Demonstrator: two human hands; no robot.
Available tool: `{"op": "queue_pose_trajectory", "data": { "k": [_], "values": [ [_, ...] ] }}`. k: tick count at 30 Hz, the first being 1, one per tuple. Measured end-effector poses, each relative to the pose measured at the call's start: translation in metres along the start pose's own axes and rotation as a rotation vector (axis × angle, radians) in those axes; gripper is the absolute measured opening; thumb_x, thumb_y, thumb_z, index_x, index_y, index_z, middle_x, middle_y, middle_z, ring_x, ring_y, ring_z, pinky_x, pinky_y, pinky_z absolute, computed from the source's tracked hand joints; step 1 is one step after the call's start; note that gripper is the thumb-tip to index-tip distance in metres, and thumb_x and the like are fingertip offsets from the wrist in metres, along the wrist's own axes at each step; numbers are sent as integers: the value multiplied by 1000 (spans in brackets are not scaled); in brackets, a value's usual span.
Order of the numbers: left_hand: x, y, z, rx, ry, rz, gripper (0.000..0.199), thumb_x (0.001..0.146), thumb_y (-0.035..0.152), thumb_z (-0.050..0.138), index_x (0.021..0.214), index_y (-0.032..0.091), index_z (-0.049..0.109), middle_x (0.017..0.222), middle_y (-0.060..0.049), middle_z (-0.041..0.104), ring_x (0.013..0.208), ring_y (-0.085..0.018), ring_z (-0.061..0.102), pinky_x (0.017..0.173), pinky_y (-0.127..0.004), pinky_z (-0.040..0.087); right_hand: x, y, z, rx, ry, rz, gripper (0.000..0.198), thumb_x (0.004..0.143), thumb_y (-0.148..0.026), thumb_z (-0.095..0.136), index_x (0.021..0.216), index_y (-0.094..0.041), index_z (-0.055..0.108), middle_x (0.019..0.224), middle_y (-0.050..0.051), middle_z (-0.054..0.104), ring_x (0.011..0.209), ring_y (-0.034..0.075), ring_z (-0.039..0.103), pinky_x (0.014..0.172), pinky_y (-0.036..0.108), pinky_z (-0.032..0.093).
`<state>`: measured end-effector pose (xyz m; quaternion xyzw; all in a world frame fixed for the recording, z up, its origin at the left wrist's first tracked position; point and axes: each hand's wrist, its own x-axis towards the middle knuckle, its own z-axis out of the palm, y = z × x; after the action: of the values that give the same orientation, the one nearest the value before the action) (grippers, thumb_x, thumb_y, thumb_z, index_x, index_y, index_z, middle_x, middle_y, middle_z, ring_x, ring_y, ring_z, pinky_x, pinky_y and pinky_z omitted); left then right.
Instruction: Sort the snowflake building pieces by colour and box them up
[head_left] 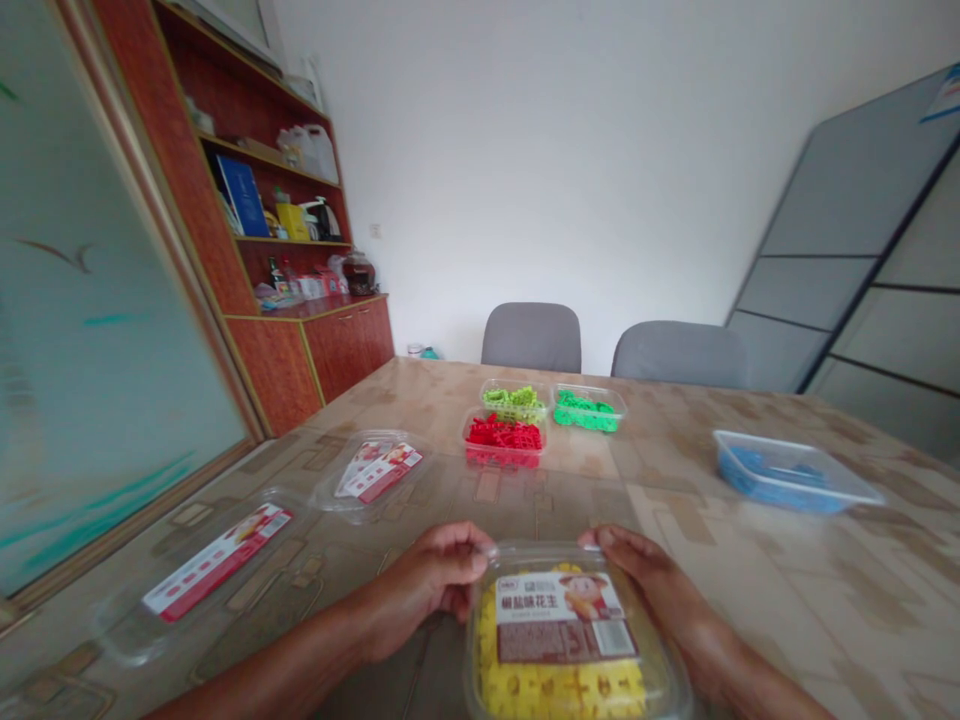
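A clear plastic container (566,685) sits at the near edge of the view, packed with yellow pieces bearing cut-out symbols. Its lid carries a brown-and-white label (566,625). My left hand (446,570) grips the far left corner of the lid between thumb and fingers. At the far right corner, my right hand (637,565) holds the rim, its thumb on the lid edge and the other fingers mostly hidden along the side. The lid lies over the container; whether it is fully pressed down, I cannot tell.
Clear tubs of red pieces (504,437), lime-green pieces (514,400) and green pieces (586,410) stand mid-table. A blue-filled tub (787,475) is at right. Labelled clear lids (217,565) lie at left. Two grey chairs (531,337) stand beyond the table.
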<state>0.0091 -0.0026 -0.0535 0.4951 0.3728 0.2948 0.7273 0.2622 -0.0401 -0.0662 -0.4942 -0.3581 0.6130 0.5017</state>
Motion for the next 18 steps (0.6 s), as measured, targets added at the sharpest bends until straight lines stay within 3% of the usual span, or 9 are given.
{"op": "queue_pose_trajectory", "data": {
  "k": [3, 8, 15, 18],
  "values": [
    [3, -1, -1, -10, -7, 1, 32, 69, 36, 73, 85, 13, 58, 70, 1, 56, 58, -11, 53, 54, -23, 39, 1, 4, 0, -4, 43, -42, 42, 64, -56, 74, 77, -18, 64, 64, 0, 67, 57, 17, 62, 55, 27, 45],
    [4, -4, -2, -20, -33, 1, 30, 72, 35, 70, 89, 14, 58, 71, 1, 55, 58, -10, 52, 55, -22, 39, 2, 4, -2, 42, 11, -1, 39, 67, -54, 74, 83, -19, 66, 68, 0, 69, 61, 18, 64, 58, 28, 47],
    [6, -6, -5, 359, 32, 150, 29, 79, 43, 61, 92, 17, 58, 73, 2, 53, 54, -10, 45, 46, -19, 33, 1, -7, -4, -172, 22, -92, 46, 63, -63, 71, 74, -18, 67, 63, -2, 64, 56, 15, 57, 54, 25, 43],
    [3, 2, -3, 474, 107, 288, 19, 82, 35, 58, 90, 19, 62, 78, 0, 57, 69, -14, 51, 59, -22, 39, 0, -10, -3, -197, 31, -105, 47, 62, -65, 70, 70, -18, 66, 61, -1, 64, 56, 16, 58, 53, 25, 44]
  ]
}}
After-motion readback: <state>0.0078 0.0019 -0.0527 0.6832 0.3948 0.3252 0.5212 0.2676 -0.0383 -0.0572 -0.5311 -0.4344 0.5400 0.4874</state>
